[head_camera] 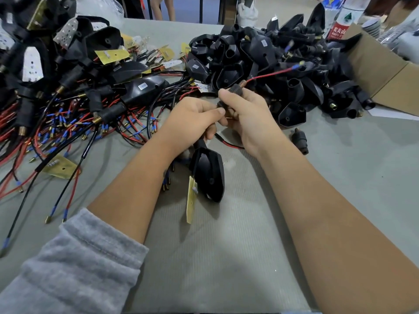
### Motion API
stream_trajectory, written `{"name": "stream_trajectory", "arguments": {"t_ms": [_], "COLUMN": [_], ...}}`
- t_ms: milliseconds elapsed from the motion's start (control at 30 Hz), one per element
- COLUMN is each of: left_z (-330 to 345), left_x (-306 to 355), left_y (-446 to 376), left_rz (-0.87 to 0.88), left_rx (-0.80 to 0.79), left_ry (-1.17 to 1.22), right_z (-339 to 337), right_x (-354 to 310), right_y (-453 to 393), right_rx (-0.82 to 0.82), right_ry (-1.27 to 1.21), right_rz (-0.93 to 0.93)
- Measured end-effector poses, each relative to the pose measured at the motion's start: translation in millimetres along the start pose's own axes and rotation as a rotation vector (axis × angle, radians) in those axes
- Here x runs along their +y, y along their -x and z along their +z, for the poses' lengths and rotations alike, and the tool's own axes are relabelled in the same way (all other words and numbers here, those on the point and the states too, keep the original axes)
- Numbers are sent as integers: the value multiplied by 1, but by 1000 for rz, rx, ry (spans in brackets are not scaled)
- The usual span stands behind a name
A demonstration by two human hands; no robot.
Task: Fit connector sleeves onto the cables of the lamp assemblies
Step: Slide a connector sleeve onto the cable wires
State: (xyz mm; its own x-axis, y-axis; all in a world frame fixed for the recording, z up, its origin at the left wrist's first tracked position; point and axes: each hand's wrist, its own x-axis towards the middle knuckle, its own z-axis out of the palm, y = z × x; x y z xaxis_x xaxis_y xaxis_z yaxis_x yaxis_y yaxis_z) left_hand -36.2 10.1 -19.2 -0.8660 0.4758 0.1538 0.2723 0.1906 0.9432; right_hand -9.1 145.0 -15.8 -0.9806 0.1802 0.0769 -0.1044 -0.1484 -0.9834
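- Left hand (192, 118): grip closed round the black stem of a lamp housing (209, 175); thumb lies across toward the other hand.
- Lamp housing hangs below the left hand, over the grey surface (226, 257); a yellow circuit strip (191, 200) dangles beside it.
- Right hand (247, 116): grip pinched on a black ribbed connector sleeve (234, 89), thumb on its near side, fingers curled behind.
- Sleeve sits on the cable just above the two hands; a brass threaded end (242, 83) shows at its far tip.
- Red wire (269, 74) runs out of the brass end, up and to the right, ending in a blue terminal (294, 67).
- A loop of red and black cable (229, 144) shows under the right wrist.
- Far left: heap of finished lamps with wires (68, 105), many red and black leads with blue tips.
- Far right: pile of empty black housings (272, 64), partly against a cardboard box (385, 73).
- One loose sleeve (300, 140) lies on the surface, near the right forearm.
- Water bottle with red label (344, 19) stands behind the pile.
- Grey sleeve cuff (79, 264) on the left arm.
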Motion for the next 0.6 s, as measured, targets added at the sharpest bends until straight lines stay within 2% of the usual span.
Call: {"name": "stream_trajectory", "arguments": {"t_ms": [100,367,433,500,600], "left_z": [-2,-11,-9,-10,-12], "left_x": [1,7,13,14,12], "left_y": [1,3,-6,-7,-11], "left_rz": [7,-122,-202,-269,-265], "left_rx": [-8,-4,-10,-86,-11], "left_ry": [-3,153,99,-18,2], "right_z": [-1,-11,-13,-15,-16], "right_x": [-1,-6,-7,-6,-6], "right_y": [1,-7,-8,-9,-9], "right_rx": [12,243,298,340,415], "right_ry": [-47,-386,-463,-509,-546], "right_rz": [-31,-138,-172,-189,-193]}}
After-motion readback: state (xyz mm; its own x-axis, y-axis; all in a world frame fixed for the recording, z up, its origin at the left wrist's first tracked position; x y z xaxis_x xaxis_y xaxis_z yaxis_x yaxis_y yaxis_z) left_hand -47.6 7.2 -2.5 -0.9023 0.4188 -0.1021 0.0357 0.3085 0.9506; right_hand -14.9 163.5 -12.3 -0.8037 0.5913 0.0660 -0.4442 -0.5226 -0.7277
